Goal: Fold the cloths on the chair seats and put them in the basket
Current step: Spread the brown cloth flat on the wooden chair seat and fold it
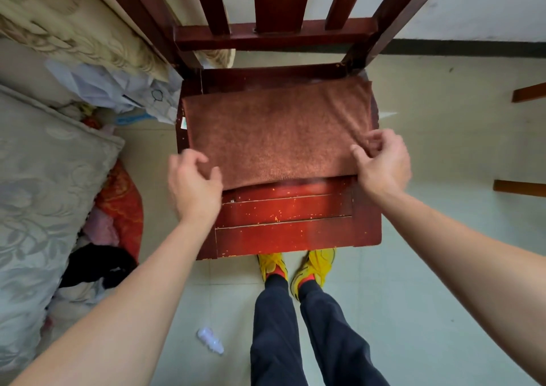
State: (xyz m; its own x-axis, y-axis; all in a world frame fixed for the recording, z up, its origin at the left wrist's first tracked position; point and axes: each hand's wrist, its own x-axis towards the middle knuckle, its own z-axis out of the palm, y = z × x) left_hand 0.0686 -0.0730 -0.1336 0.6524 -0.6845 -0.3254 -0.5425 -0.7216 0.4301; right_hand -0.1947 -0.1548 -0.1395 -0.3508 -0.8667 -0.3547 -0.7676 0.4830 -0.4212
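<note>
**Brown cloth on chair seat, both hands at its near corners**

Two bare forearms (pixel 141 291) enter from 7 and 5 o'clock and reach up toward the chair. Between them, at 6 o'clock, stand dark trousers (pixel 274 326) and yellow shoes (pixel 314 267), toes under the seat's front edge.

Left hand (pixel 193 184): at the cloth's 7 o'clock corner, fingers curled, thumb lying on the cloth edge. Slight blur, but the grip reads as holding.

Right hand (pixel 382 161): at the cloth's 4 o'clock corner, fingers bent close together and pinching the fabric, which puckers there.

Cloth (pixel 274 131): brown, lying mostly flat across the 12 o'clock part of the red wooden chair seat (pixel 289 220). Its near edge is lifted a little between the hands. The seat's 6 o'clock boards are bare.

Chair back (pixel 271 34) rises at 12 o'clock. A pale patterned cushion (pixel 44 184) lies at 9 o'clock, with a red cloth heap (pixel 124 205) beside it. A small clear bottle (pixel 210 341) lies on the tiled floor (pixel 443 238) at 7 o'clock.
</note>
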